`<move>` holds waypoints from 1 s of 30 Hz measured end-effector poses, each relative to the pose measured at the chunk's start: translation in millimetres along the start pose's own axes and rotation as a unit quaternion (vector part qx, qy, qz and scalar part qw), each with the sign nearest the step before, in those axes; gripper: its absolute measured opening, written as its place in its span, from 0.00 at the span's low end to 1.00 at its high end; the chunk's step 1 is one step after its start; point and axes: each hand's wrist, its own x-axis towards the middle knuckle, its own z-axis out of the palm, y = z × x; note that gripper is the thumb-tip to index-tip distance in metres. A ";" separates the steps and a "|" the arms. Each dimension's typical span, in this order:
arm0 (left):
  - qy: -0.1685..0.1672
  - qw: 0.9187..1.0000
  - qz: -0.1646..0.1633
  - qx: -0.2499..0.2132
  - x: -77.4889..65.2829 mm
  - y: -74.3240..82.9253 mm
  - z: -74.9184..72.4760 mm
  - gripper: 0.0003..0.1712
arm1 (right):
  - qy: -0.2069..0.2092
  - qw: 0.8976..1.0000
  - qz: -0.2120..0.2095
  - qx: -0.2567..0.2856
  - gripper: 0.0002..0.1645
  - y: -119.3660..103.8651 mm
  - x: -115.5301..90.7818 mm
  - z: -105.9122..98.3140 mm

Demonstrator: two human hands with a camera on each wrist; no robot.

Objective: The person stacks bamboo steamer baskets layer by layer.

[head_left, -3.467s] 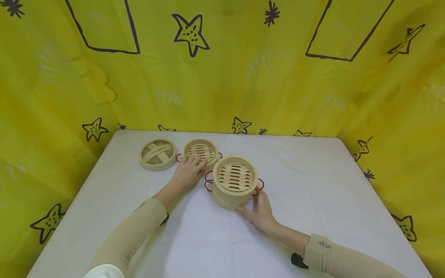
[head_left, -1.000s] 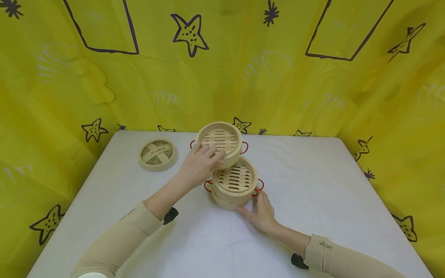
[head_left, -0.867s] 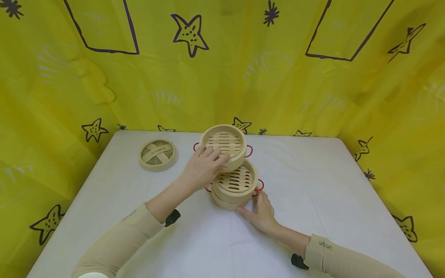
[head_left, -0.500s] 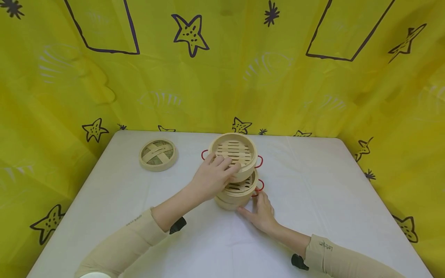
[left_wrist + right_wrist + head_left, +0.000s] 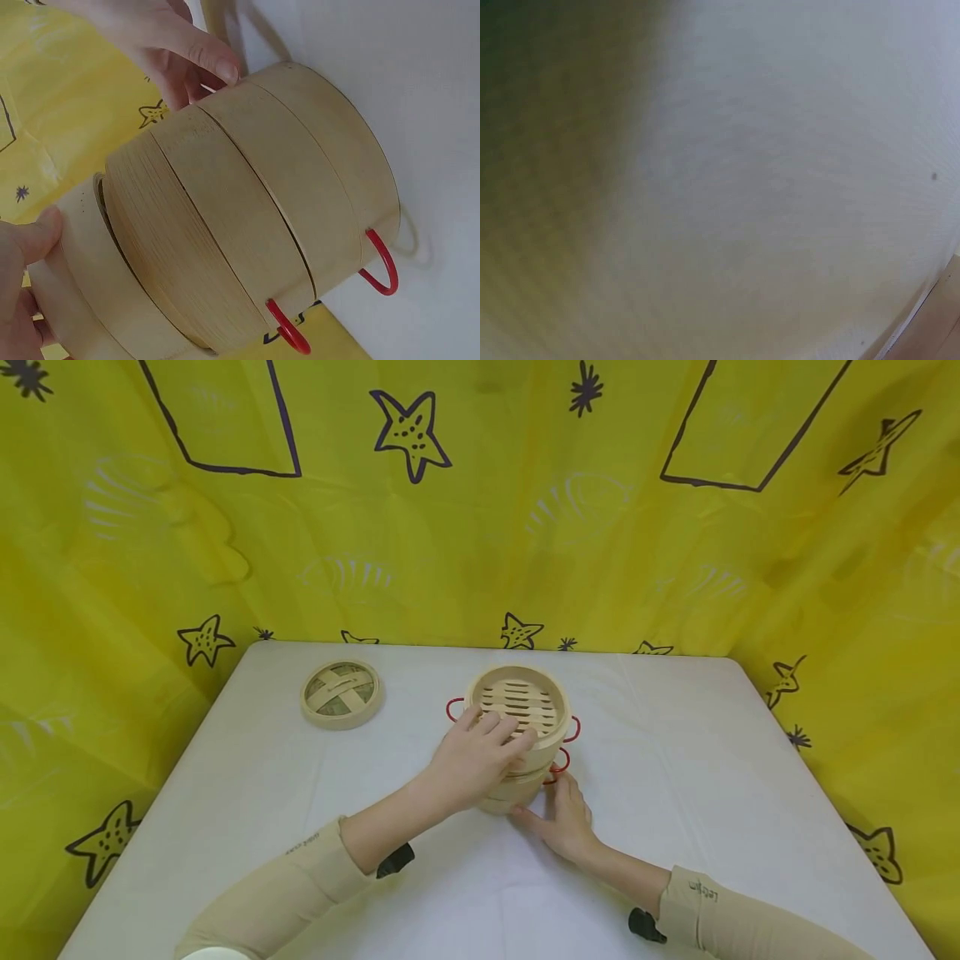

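Note:
My left hand (image 5: 478, 762) grips the front wall of a round bamboo steamer basket (image 5: 520, 700) with a slatted floor and red loop handles. That basket sits over two stacked steamer baskets (image 5: 510, 795), slightly offset toward the back. In the left wrist view, a narrow dark gap shows between the held basket (image 5: 94, 255) and the stack (image 5: 225, 187), and my left thumb lies on the held basket's wall. My right hand (image 5: 566, 822) holds the bottom of the stack, thumb in front and fingers around the right side by the red handles. The right wrist view is mostly blur.
A round bamboo steamer lid (image 5: 340, 695) with crossed strips lies at the back left of the white-covered table (image 5: 675, 777). A yellow curtain (image 5: 480, 527) with dark starfish drawings hangs behind and along both sides.
From its spot beside the lid, my left hand has lifted the third basket, carried it right and lowered it over the stack. My right hand has stayed at the stack's base.

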 end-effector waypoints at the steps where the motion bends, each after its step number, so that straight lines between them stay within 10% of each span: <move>1: 0.002 1.000 0.001 0.002 -0.3 0.8 -0.2 0.23 | 0.000 1.000 0.001 0.001 0.49 0.2 0.2 0.1; 30: 0.006 1.000 -0.001 -0.007 -7.7 6.8 -2.3 0.24 | -0.002 1.000 0.006 0.000 0.49 -0.6 0.2 -0.3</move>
